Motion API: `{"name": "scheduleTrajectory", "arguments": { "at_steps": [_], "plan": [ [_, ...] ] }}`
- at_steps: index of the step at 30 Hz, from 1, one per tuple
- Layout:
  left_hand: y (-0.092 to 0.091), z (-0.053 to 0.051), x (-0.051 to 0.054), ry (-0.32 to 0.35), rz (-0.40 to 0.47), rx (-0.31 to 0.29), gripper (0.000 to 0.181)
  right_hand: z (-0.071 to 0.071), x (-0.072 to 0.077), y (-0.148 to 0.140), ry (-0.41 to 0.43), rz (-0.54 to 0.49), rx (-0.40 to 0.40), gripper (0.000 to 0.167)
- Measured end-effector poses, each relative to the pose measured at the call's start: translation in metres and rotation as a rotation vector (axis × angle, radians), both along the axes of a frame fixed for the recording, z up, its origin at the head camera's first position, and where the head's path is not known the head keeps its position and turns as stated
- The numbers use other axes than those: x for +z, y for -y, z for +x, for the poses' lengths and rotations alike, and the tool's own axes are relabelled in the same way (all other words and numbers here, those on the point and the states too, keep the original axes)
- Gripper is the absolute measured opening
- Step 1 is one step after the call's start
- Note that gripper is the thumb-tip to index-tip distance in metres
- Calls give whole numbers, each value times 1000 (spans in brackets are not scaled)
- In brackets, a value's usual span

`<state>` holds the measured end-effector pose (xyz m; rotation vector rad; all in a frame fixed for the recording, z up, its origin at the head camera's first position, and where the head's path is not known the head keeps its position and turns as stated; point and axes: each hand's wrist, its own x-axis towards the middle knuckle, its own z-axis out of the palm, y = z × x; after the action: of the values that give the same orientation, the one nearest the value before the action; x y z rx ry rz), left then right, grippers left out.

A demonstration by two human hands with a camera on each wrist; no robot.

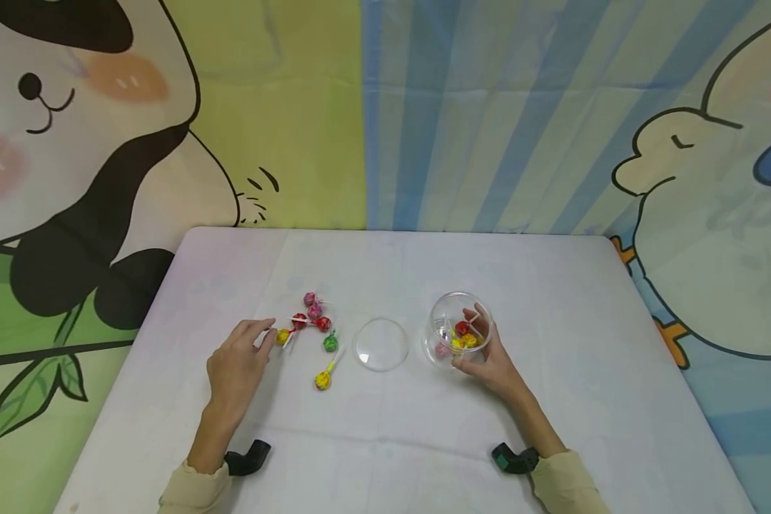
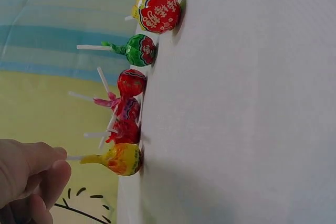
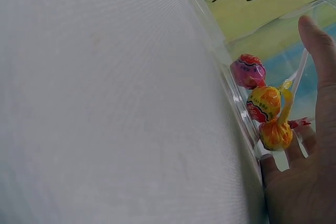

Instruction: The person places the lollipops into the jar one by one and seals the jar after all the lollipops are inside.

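Observation:
My left hand (image 1: 239, 364) is at the left of the table, thumb and finger pinching the stick end of a yellow lollipop (image 2: 126, 159) whose head is at the table surface. Beside it lie pink, red and green lollipops, among them a green lollipop (image 1: 330, 343) and, nearer me, another yellow lollipop (image 1: 323, 380). On the right, my right hand (image 1: 493, 360) grips the side of a clear round plastic jar (image 1: 435, 321) standing on the table. Inside the jar are several lollipops, including a red lollipop (image 1: 462, 328) and a pink lollipop (image 3: 248, 71).
Between the loose lollipops and the jar, a clear round lid (image 1: 382, 345) lies flat. A white cloth covers the table (image 1: 385, 442). Behind its far edge hangs a cartoon-printed curtain (image 1: 308, 128).

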<state>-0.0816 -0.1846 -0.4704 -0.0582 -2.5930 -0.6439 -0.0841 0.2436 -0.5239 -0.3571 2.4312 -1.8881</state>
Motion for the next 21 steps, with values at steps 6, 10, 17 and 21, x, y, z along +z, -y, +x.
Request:
{"name": "scheduleTrajectory", "arguments": {
  "at_steps": [6,10,17,21],
  "plan": [
    [14,16,-4,106,-23,72,19,1,0,1,14,25,-11,105],
    [21,28,-6,256,-52,125,20,1,1,1,20,38,-15,105],
    [30,39,-11,421,-28,146,23,4,9,5,36,52,-12,104],
    [33,42,-6,405,12,165,21,5,17,7,54,57,-14,104]
  ]
}}
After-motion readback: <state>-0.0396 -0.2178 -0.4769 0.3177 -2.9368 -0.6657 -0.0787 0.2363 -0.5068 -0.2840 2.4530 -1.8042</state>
